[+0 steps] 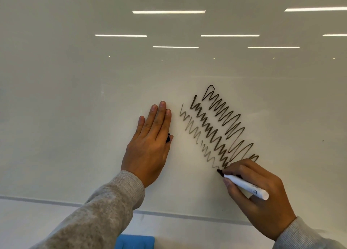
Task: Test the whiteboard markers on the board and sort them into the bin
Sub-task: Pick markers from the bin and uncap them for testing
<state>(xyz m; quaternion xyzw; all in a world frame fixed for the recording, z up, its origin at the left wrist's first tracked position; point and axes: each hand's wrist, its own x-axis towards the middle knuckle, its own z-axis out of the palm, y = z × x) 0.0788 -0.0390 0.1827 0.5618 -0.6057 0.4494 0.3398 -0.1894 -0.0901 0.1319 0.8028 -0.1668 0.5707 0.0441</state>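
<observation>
Marker point(246, 186) in right hand point(257, 198), three scribbles point(216, 128)

Office or meeting room, judged on the following. A large glossy whiteboard point(75, 98) fills nearly the whole view, with a grey frame edge point(56, 202) along its bottom. Its surface mirrors rows of long, narrow ceiling lights point(169, 12) set in staggered lines, plus small round spotlights point(214, 58), the kind of fitting usual in commercial premises. Black scribbles point(216, 128) in three slanting rows mark the board. A white marker point(246, 186) is at its surface. A blue object point(135, 241) shows at the bottom edge; its nature cannot be told.
</observation>
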